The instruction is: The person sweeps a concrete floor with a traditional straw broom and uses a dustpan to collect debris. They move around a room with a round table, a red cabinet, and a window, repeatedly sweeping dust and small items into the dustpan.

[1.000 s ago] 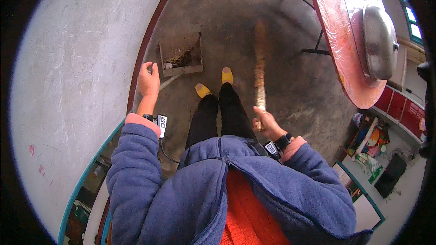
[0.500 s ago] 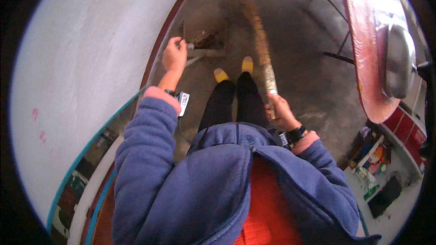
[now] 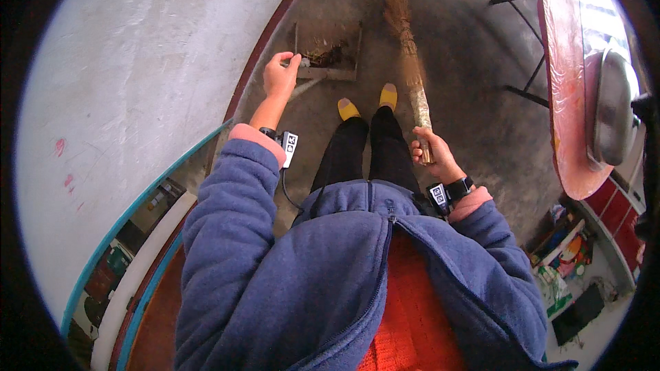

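My right hand (image 3: 434,152) grips the pale handle of a straw broom (image 3: 405,33); the broom stretches away from me across the concrete floor, partly blurred. At the upper middle, my left hand (image 3: 280,74) is raised with closed fingers; whatever they hold, if anything, I cannot make out. It appears in front of a dustpan (image 3: 337,74) on the floor, which holds straw-like debris and a small white bit. A pale stick (image 3: 306,87) runs from the dustpan down behind my left hand. My feet in yellow slippers (image 3: 387,95) stand just below the dustpan and broom.
A pale wall (image 3: 124,62) with a dark red base rises on the left. A red-topped table (image 3: 564,165) on black legs carries a large lidded metal pan (image 3: 613,106) at the right. Cluttered shelves and red cabinets (image 3: 610,209) are at lower right.
The whole view has shifted, bringing floor, table and hands up and rightward in the picture. My left hand has moved slightly forward; the broom's straw end now shows more clearly.
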`<state>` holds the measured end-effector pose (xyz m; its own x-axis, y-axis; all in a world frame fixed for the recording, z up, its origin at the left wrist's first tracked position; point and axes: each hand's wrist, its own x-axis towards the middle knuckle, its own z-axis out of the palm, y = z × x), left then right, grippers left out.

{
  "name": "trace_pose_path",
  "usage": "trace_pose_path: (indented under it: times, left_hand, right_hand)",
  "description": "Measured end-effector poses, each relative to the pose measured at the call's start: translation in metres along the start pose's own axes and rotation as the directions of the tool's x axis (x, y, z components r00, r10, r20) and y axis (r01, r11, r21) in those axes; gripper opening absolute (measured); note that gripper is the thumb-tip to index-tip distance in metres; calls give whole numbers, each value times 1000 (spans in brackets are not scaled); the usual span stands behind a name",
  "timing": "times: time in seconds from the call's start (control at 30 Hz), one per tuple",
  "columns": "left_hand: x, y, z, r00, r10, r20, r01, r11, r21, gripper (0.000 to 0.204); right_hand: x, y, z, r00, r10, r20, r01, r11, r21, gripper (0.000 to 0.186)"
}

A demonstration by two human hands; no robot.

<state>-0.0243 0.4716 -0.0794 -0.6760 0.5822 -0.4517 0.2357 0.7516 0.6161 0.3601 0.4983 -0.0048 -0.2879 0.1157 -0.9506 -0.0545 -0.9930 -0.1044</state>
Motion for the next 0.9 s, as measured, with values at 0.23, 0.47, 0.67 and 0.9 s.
trace_pose_path:
  times: [0.23, 0.47, 0.67, 0.9]
  left_hand:
    - [-20, -12, -3, 1000, 3, -19, -2, 998, 57, 33]
    - [-20, -14, -5, 986, 150, -66, -140, 981, 134, 33]
    - [-19, -14, -8, 995, 88, -49, -73, 965, 252, 42]
    - [-28, -5, -13, 982, 174, -72, -149, 952, 268, 48]
  right_hand:
    - [1, -18, -3, 997, 23, -72, -30, 994, -102, 27]
    - [9, -13, 16, 999, -26, 42, 34, 978, -207, 33]
    - [1, -12, 21, 959, -282, -8, 228, 792, -567, 53]
    - [-15, -10, -15, 999, 31, -23, -39, 857, -514, 55]
